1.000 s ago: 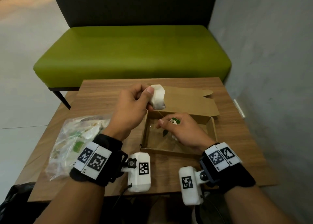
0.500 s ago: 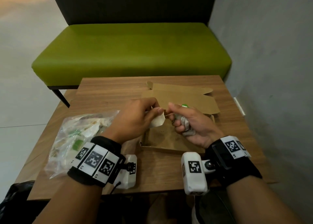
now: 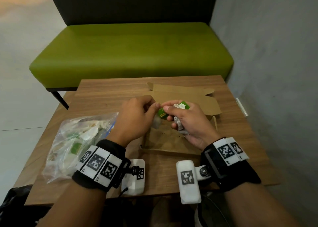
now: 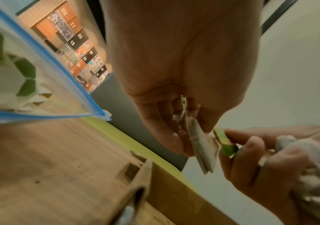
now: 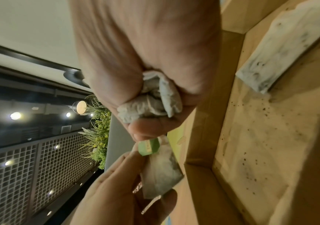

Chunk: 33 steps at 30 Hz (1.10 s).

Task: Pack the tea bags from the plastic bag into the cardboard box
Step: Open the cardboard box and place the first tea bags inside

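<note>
Wooden worktop (image 3: pixel 237 140) carries the open cardboard box (image 3: pixel 165 141); above it, the left hand (image 3: pixel 137 116) pinches a tea bag (image 4: pixel 203 146) while the right hand's (image 3: pixel 189 122) grip clamps crumpled tea bags (image 5: pixel 151 99) and a green tag (image 3: pixel 162 114). Beside them lies the plastic bag (image 3: pixel 68 140).

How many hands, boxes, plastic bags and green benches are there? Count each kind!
Hands: 2, left hand and right hand
Cardboard box: 1
Plastic bag: 1
Green bench: 1
Total: 5

Since a second ago, both hands met above the box (image 3: pixel 173 151); right hand (image 3: pixel 187 122) now pinches a green tag (image 3: pixel 162 114).
</note>
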Each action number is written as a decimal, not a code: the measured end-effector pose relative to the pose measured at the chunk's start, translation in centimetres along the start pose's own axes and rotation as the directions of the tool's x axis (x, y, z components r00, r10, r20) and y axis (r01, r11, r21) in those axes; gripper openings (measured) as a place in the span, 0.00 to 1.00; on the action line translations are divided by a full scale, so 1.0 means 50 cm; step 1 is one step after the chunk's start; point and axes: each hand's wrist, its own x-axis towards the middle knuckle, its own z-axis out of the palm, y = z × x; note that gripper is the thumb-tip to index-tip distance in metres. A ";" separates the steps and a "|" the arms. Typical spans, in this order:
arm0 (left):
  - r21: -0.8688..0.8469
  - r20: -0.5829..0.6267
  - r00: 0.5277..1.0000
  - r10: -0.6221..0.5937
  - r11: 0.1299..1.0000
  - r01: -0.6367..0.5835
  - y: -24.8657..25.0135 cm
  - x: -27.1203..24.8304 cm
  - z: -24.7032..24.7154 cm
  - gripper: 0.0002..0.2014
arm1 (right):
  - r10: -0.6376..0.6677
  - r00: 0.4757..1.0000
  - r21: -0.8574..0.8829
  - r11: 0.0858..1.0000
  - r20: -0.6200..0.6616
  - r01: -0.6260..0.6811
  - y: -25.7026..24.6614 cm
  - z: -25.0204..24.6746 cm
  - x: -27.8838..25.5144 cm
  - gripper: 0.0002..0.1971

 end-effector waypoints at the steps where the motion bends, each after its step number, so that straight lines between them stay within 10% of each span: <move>1: -0.045 -0.003 1.000 -0.022 0.999 0.022 0.001 0.001 0.000 0.12 | -0.009 1.000 -0.020 1.000 -0.010 0.009 -0.001 0.002 -0.001 0.04; 6: -0.516 0.157 0.965 -0.211 0.816 0.262 0.010 -0.002 -0.004 0.10 | -0.082 0.994 -0.120 0.990 -0.079 0.072 -0.001 0.009 -0.005 0.03; 16: -0.685 0.254 0.938 -0.234 0.641 0.346 0.001 -0.002 -0.007 0.04 | -0.121 0.987 -0.133 0.985 -0.104 0.107 0.010 0.012 -0.001 0.07; 21: -0.564 0.162 0.952 -0.261 0.767 0.306 -0.003 -0.002 -0.003 0.03 | -0.080 0.996 -0.228 0.971 -0.039 0.069 0.017 0.001 0.005 0.03; 25: -0.116 0.110 0.945 -0.309 0.940 0.321 -0.026 -0.002 -0.013 0.12 | -0.055 0.995 -0.329 0.944 -0.080 0.026 0.023 -0.009 0.015 0.03; 33: -0.044 0.345 0.811 -0.472 0.855 0.516 -0.030 -0.018 -0.004 0.10 | 0.025 0.995 -0.664 0.743 -0.099 -0.085 0.048 0.013 0.040 0.04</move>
